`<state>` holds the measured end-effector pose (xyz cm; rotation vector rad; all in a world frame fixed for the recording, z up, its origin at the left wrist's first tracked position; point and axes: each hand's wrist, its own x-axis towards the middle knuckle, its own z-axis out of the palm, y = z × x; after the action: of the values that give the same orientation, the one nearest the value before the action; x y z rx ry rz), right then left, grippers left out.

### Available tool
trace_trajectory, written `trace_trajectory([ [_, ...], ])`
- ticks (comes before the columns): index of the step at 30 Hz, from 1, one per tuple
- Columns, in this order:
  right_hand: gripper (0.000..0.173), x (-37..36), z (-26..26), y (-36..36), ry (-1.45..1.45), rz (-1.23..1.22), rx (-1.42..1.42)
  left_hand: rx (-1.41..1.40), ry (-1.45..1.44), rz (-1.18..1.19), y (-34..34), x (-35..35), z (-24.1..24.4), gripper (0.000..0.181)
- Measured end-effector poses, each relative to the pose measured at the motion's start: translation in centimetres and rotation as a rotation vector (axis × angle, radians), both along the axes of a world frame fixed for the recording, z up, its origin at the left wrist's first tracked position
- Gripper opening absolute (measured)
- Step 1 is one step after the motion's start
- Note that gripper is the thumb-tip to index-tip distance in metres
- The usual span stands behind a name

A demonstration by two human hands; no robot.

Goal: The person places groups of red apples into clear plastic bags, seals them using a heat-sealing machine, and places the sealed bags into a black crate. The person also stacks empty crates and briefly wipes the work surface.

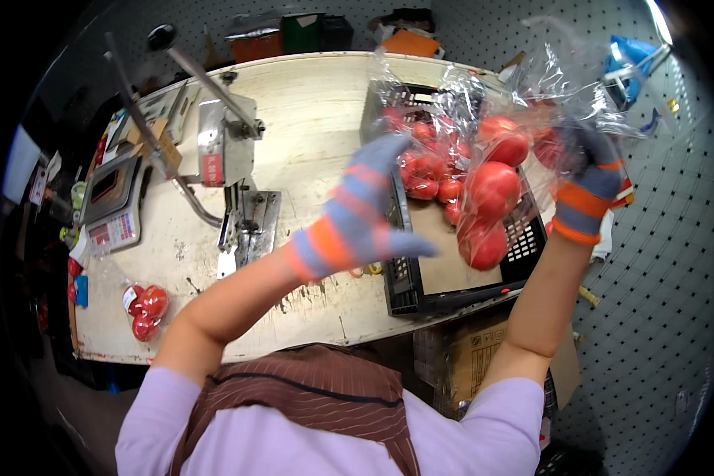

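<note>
My left hand (pixel 357 208), in a grey and orange striped knit glove, holds nothing. It is blurred, thumb apart from the fingers, over the left side of a black plastic crate (pixel 404 297). On the right, my right hand (pixel 589 166), gloved alike, grips a clear plastic bag; the fingertips are partly hidden by shiny film. Large red tomatoes (pixel 494 190) in clear film hang over the crate, between my hands. Below them lie more bagged tomatoes (pixel 425 169) and a cardboard sheet (pixel 440 256) lining the crate.
A metal bench device with a lever (pixel 226 143) stands left of the crate on the worn white table (pixel 309 89). Further left are a digital scale (pixel 113 202) and a small bag of tomatoes (pixel 149 309). A cardboard box (pixel 476 363) sits under the table's front edge.
</note>
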<state>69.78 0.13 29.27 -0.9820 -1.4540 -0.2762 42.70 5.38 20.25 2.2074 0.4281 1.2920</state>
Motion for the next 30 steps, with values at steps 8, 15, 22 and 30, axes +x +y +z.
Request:
trace_trajectory([
  [8,0.042,-12.7,-0.1,0.0,0.226,0.644,-0.499,-0.077,0.332,-0.213,-0.7,0.1,5.2,0.041],
  [15,0.037,-17.1,-12.7,0.3,0.607,0.659,-0.533,0.215,0.106,-0.11,-3.0,-7.3,2.8,0.039],
  [22,0.04,-25.0,-17.7,-1.5,1.429,1.985,-0.785,0.259,0.497,0.219,6.9,-7.8,1.9,0.019],
  [30,0.045,-22.2,-15.7,-2.7,1.616,1.763,-0.455,0.049,0.156,-0.059,-2.7,-13.9,1.8,0.024],
])
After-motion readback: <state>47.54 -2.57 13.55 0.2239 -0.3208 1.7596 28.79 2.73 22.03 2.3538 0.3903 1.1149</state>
